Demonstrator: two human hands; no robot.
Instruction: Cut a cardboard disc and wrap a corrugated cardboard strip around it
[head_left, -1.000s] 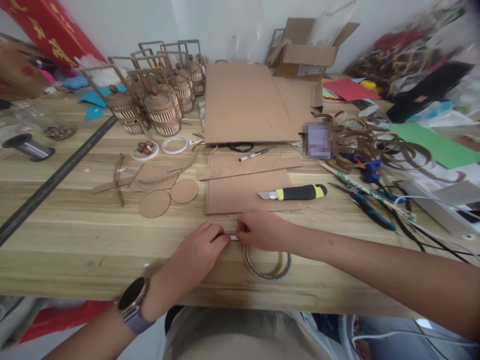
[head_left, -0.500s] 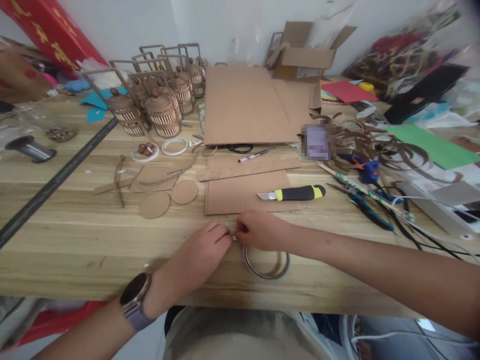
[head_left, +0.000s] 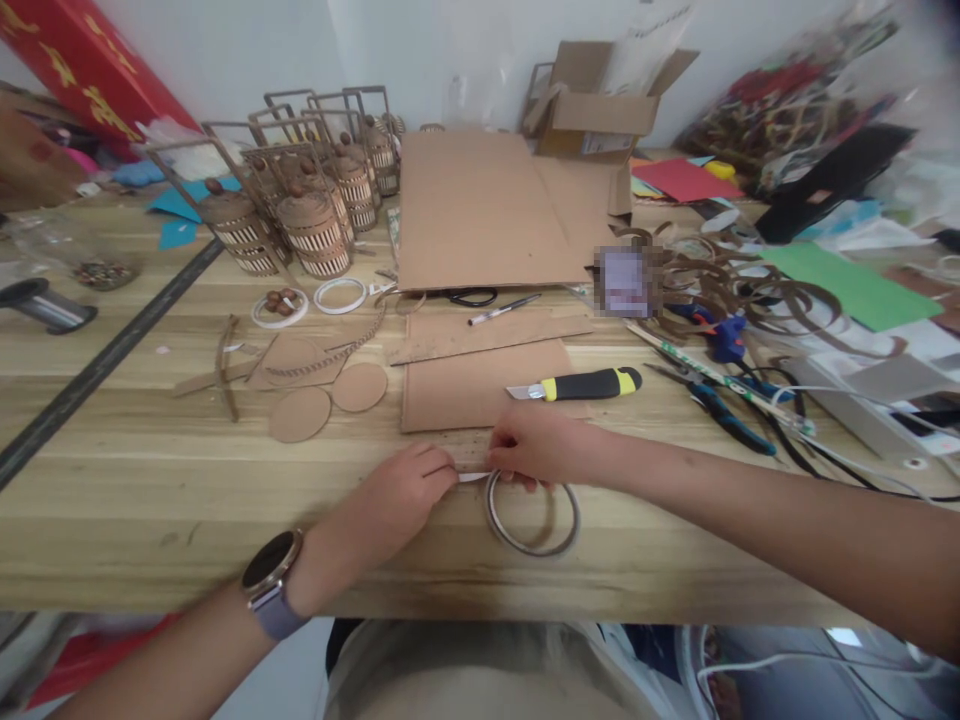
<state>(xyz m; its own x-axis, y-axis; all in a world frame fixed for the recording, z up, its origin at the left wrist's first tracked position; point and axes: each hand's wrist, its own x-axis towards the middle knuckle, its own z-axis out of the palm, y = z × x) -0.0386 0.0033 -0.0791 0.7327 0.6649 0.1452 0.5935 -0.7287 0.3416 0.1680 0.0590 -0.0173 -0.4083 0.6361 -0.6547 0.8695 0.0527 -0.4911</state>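
A thin roll of tape [head_left: 534, 551], shaped like a ring, lies at the front of the wooden table. From its upper left side a short white strip of tape [head_left: 472, 477] runs toward my left hand [head_left: 409, 497]. The fingertips of that hand are pinched on the strip's left end. My right hand [head_left: 536, 446] is closed over the top of the roll, thumb and forefinger pinched on the strip where it meets the roll. Its other fingers are curled and partly hidden. Beyond my right hand a yellow and black utility knife [head_left: 592, 385] rests on a cardboard piece [head_left: 457, 390].
Cardboard discs [head_left: 360, 387] lie left of centre. Lidded woven baskets [head_left: 315, 235] with tall handles stand at the back left. A large cardboard sheet [head_left: 465, 210] lies at the back. Pliers [head_left: 724, 415], cables and brown curled strips [head_left: 795, 300] crowd the right.
My hands have drawn slightly apart, and more of the white strip shows between them. My right hand's fingers have loosened a little. The whole view has shifted slightly.
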